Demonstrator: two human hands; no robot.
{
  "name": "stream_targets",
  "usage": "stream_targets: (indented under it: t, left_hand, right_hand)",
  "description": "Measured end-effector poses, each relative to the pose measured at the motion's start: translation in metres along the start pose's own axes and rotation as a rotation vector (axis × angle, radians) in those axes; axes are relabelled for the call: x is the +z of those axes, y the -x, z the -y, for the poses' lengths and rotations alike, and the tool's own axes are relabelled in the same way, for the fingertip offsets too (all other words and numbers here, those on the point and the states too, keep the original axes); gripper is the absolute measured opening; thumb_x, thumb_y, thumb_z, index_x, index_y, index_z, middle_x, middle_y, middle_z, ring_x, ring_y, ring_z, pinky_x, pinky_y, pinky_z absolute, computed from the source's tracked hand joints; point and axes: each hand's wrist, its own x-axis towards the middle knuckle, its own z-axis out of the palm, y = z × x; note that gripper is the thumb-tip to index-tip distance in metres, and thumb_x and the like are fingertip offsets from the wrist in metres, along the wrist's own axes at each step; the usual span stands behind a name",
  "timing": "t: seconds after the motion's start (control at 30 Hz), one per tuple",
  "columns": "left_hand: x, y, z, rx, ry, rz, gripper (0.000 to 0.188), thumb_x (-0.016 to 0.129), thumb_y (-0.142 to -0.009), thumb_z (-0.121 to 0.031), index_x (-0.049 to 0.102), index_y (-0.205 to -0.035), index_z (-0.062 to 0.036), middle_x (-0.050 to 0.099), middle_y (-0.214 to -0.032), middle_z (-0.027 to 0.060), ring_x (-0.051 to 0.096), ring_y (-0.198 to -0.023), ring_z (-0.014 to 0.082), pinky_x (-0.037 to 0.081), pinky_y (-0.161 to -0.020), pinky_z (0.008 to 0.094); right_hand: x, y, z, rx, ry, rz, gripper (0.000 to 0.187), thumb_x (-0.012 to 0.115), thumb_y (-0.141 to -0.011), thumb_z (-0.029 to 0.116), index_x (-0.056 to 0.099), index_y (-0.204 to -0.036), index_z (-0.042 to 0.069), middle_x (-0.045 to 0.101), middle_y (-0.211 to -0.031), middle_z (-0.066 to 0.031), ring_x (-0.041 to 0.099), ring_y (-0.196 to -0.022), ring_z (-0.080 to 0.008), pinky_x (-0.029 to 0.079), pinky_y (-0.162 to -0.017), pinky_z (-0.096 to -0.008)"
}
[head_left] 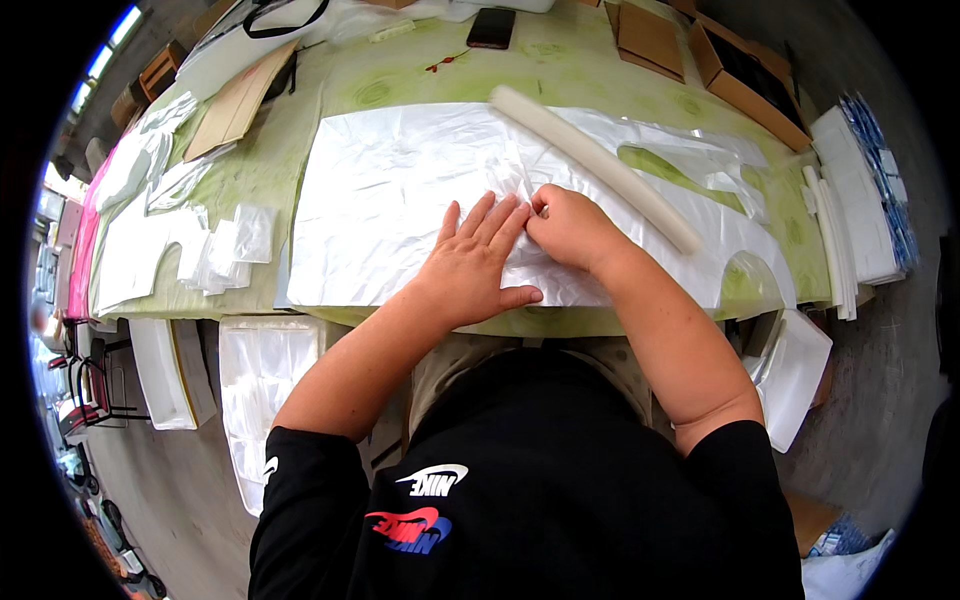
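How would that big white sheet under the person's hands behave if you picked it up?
The white sheet would probably sag and fold, since creases run across it. It is likely light for its size, because it looks thin. It may be slippery, judging by its shiny patches, if the left hand weren't resting on it.

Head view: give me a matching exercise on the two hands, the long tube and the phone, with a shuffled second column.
1. Left hand
2. Right hand
3. Long pale tube
4. Dark smartphone

A. Slanting across the white plastic sheet
B. Curled closed
C. On the green tablecloth, toward the far side
D. Spread, palm down

Pairs: 1-D, 2-B, 3-A, 4-C
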Motion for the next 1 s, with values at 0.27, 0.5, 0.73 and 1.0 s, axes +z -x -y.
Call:
stream_targets:
  t: [0.27,0.5,0.73,1.0]
  left_hand:
    - [-0.005,0.035,-0.014,0.247,-0.019,0.167,0.093,0.080,-0.079,-0.050,0.040,-0.157,-0.0184,0.031,-0.167,0.0116,0.026,-0.155,0.0332,0.016,-0.125,0.0608]
    - [-0.004,0.038,-0.027,0.240,-0.084,0.154,0.083,0.079,-0.076,-0.019,0.048,-0.152,-0.0295,0.038,-0.163,0.0062,0.032,-0.153,0.0285,0.021,-0.123,0.0608]
    - [0.011,0.030,-0.030,0.080,0.116,-0.147,0.048,0.071,-0.080,-0.009,0.066,-0.128,-0.0149,0.061,-0.142,0.0052,0.053,-0.135,0.0274,0.034,-0.117,0.0516]
    - [0.006,0.011,-0.030,-0.087,0.188,-0.180,0.016,0.065,-0.094,-0.019,0.075,-0.099,-0.0070,0.071,-0.117,0.0065,0.064,-0.110,0.0296,0.044,-0.099,0.0447]
  right_hand:
    - [0.008,0.113,-0.022,0.010,-0.413,0.146,0.048,0.072,-0.086,0.015,0.053,-0.127,0.002,0.068,-0.079,-0.0112,0.067,-0.074,-0.0255,0.052,-0.072,-0.0374]
    - [0.011,0.108,-0.040,-0.674,-0.005,-0.471,0.029,0.072,-0.083,0.009,0.066,-0.112,0.008,0.069,-0.105,-0.0094,0.061,-0.104,-0.0334,0.048,-0.094,-0.0443]
    - [0.014,0.087,-0.074,-0.685,0.094,-0.378,0.029,0.066,-0.078,0.001,0.067,-0.104,0.011,0.070,-0.105,-0.0046,0.061,-0.105,-0.0317,0.046,-0.095,-0.0433]
    - [0.015,0.075,-0.069,-0.524,0.080,-0.411,0.009,0.071,-0.081,0.012,0.070,-0.090,0.010,0.067,-0.094,-0.0059,0.060,-0.095,-0.0314,0.047,-0.086,-0.0438]
